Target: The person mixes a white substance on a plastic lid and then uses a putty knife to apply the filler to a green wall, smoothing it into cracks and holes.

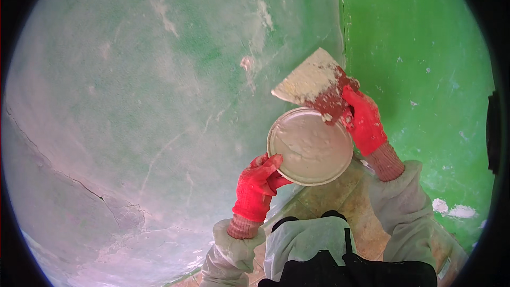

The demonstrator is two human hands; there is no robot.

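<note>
My left hand [258,185], in a red glove, grips the rim of a round tub [272,166] from its lower left, thumb over the edge. Pale, wet filler [313,146] with a lumpy surface lies inside the tub. In a matching glove, my right hand [365,119] is closed around the reddish-brown handle of a putty knife [313,77]. Its wide blade points up and left, smeared with cream filler. More filler is crusted on the handle and on the right glove's fingers. The putty knife is just above the tub's far rim, partly overlapping it.
A green wall [175,85] with whitish patches and cracks fills the left. Brighter green wall [419,64] meets it at a corner on the right, with white flaked spots [461,211] low down. Tan tiled floor [366,218] shows below, near my legs.
</note>
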